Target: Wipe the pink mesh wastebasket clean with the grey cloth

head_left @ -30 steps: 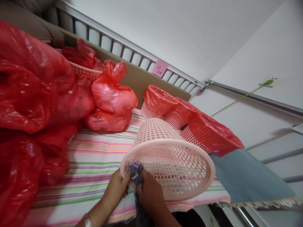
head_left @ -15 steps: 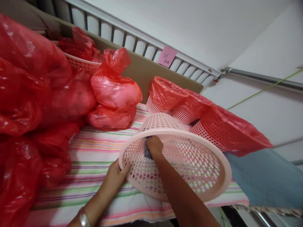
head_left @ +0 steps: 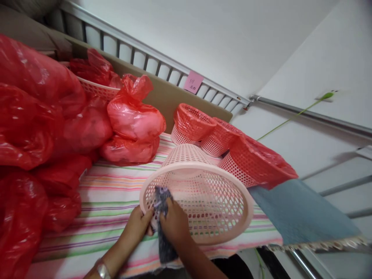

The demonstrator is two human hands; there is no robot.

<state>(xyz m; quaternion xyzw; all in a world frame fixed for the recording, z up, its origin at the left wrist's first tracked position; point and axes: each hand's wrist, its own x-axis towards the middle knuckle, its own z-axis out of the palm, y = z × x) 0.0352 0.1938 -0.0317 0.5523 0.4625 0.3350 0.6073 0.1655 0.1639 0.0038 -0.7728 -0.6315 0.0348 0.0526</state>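
A pale pink plastic basket [head_left: 203, 167] with lattice walls lies on its side, its wide mouth facing me. At the left of its rim, my left hand [head_left: 138, 221] grips the edge, thumb inside. My right hand [head_left: 175, 219] is closed around a dark grey cloth [head_left: 165, 236] at the basket's mouth. The upper end of the cloth is against the inner left wall, and its lower part hangs down in front of the rim. A silver bracelet [head_left: 103, 270] is on my left wrist.
Full red plastic bags [head_left: 37, 135] are heaped on the left. Behind the basket stand red-lined baskets [head_left: 210, 141] in a row. A striped cloth [head_left: 110, 193] covers the surface, with a blue cloth [head_left: 302, 213] at right. A pink note [head_left: 193, 81] hangs on the rail.
My right hand has drawn back from deep inside the basket to its mouth, bringing the grey cloth along. My left hand stays on the rim. The view has shifted slightly.
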